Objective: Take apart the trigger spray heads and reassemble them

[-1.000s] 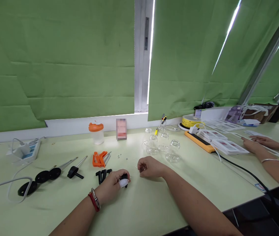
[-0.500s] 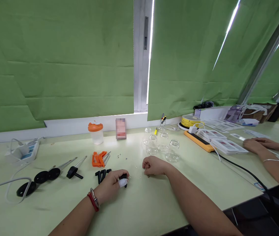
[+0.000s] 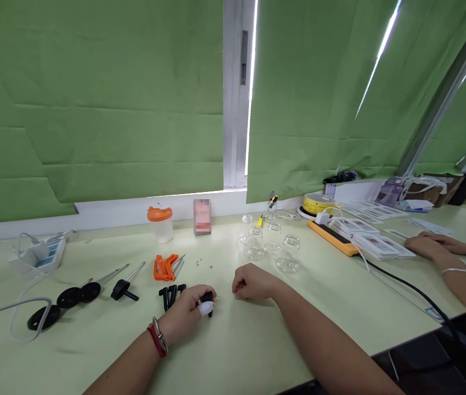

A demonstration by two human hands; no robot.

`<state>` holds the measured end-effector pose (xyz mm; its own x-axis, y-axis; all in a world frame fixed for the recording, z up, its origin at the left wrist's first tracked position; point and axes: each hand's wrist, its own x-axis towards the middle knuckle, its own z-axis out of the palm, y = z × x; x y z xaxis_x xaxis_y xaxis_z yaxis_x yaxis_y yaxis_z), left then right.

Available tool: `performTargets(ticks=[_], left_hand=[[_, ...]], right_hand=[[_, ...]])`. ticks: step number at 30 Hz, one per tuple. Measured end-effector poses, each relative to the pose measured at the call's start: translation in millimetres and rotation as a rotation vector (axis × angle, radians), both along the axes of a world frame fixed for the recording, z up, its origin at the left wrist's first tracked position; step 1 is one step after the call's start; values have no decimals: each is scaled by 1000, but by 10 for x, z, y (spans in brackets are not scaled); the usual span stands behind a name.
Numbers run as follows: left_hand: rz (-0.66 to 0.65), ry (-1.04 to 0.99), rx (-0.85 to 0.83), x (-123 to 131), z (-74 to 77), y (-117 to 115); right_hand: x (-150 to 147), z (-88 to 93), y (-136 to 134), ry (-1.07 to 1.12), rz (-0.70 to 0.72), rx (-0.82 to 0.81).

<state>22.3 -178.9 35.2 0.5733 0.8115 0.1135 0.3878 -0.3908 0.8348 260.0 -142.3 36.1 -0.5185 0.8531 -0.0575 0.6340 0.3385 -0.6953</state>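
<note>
From my remote seat, the head view showed the left hand [image 3: 187,309] with its fingers closed around a small black piece [image 3: 207,297], held low over the counter [image 3: 237,351]; white tape [image 3: 205,309] was wrapped on one of its fingers. The right hand [image 3: 252,281] lay to the right of the black piece, near but apart from it. Its fingers were curled inward with the tips turned away, so I could not make out whether they gripped anything.

Over the last second, the right hand had shifted slightly away from the black piece and come partway back, while the left hand had kept its hold and hardly moved. I took this to mean that the left hand served as the steady holder and the right as the moving one.

A tiny clear scrap [image 3: 227,280] lay just right of and beyond the black piece; small metal bits [image 3: 211,267] lay farther beyond it. To its left were black L-shaped pieces [image 3: 171,294], just beside the left hand, then black-handled tools [image 3: 69,297], well apart. Orange plastic pieces [image 3: 160,270] with metal rods [image 3: 178,267] lay beyond it to the left, glass jars [image 3: 288,256] beyond it to the right.
</note>
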Motion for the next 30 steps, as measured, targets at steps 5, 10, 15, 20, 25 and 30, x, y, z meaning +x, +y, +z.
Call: performTargets(ticks=[5,10,15,20,25,30], left_hand=[[3,5,4,4,1,-3],[14,8,-4,6,19,-18],[7,4,8,-1,20,-22],[1,-20,0,-15,-41,0],[-18,-74,-92,-7,-80,-17],[-18,-87,-122,25,-39,-56]], right_hand=[[-38,-9,7,-51,60,66],[-45,-19,7,-89,94,62],[-61,3,-13,-112,98,60],[-83,-5,-4,-121,101,72],[-128,-9,-7,-171,94,147],[-156,14,-42,-129,72,209]])
